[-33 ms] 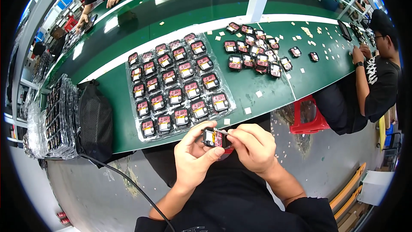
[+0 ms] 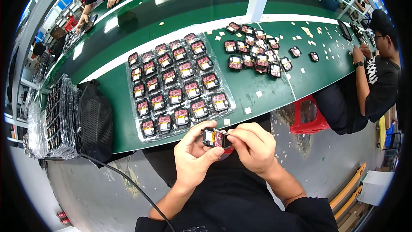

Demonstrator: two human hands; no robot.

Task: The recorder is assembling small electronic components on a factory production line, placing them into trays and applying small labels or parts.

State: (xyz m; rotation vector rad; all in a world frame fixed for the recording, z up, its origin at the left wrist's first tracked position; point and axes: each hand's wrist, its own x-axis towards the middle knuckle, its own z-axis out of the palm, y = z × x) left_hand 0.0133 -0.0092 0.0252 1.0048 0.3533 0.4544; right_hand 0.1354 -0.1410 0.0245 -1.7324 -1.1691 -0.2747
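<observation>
My left hand [image 2: 192,158] holds a small black electronic module [image 2: 209,138] between thumb and fingers, its open face turned up. A white battery-like block, a yellow strip and a red circuit board show inside it. In my right hand [image 2: 254,147] is a slim pair of metal tweezers [image 2: 222,132], pinched between thumb and forefinger. Their tip reaches over the module's upper edge; whether it touches a part there is too small to tell. Just beyond my hands lies a clear plastic tray [image 2: 229,96], filled with rows of similar modules.
Loose modules [image 2: 260,50] lie heaped right of the tray on the green table [image 2: 274,90], among scattered pale squares. A black mesh bag [image 2: 95,114] and stacked plastic trays [image 2: 60,116] stand at left. A co-worker [image 2: 380,77] sits at right near a red stool [image 2: 310,118].
</observation>
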